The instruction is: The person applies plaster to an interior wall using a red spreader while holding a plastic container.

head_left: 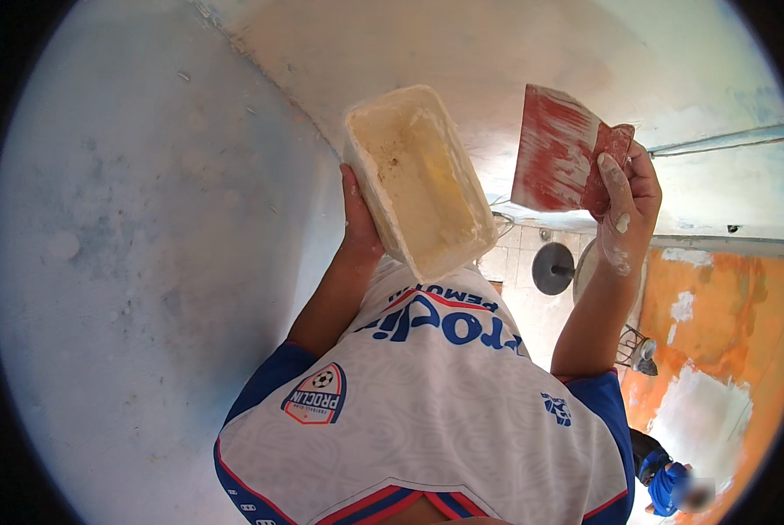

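My left hand (357, 214) grips a pale rectangular plastic tub (376, 194) by its left side, its thumb along the outer wall. The tub is tilted so its inside faces me; thin whitish and yellowish smears and a few dark specks coat it. To its right, apart from it, my right hand (632, 197) pinches the handle of a broad red putty spreader (560, 150). White streaks cover the spreader's flat blade. Whitish paste is stuck to my right thumb and wrist.
A scuffed pale blue wall (147, 262) rises close on my left. Cables (724, 144) run across the pale surface at upper right. Further right stands an orange wall (724, 302) with white patches. A round dark object (553, 268) is below; a person in blue (667, 486) is at lower right.
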A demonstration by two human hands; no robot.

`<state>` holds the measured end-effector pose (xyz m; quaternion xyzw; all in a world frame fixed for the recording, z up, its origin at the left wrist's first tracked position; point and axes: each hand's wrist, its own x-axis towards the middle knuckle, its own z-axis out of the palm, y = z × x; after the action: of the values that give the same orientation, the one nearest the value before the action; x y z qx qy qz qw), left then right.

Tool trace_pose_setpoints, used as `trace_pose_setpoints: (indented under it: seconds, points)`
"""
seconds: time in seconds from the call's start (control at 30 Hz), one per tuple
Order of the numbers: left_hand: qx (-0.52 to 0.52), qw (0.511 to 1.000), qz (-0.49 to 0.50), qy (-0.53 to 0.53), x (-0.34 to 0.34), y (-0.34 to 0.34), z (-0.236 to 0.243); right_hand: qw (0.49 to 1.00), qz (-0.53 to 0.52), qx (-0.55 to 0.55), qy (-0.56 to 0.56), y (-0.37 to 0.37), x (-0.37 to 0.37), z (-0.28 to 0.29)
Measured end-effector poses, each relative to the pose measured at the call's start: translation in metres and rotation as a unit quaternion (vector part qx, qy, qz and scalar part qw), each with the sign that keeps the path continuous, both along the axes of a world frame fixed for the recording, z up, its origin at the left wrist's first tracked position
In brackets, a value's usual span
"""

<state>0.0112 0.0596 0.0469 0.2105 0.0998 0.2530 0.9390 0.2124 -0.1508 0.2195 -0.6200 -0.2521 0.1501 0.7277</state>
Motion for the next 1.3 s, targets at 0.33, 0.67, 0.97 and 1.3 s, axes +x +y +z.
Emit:
trace_pose_setpoints:
  seconds: [0.33, 0.67, 0.97, 1.3]
  points:
    - [0.032, 0.991, -0.062, 0.111, -0.004, -0.003, 0.017, 0.882, 0.085, -0.256, -0.386, 0.038, 0.005, 0.048]
    - [0.047, 0.993, -0.064, 0.082, 0.0, 0.0, 0.014, 0.783, 0.195, -0.289, -0.515, 0.079, 0.021, 0.059]
    - [0.051, 0.994, -0.054, 0.075, 0.008, -0.005, 0.018, 0.697, 0.288, -0.37, -0.543, 0.079, 0.006, 0.059]
    - [0.024, 0.996, -0.044, 0.079, 0.017, -0.005, 0.002, 0.662, 0.338, -0.478, -0.468, 0.066, 0.004, 0.038]
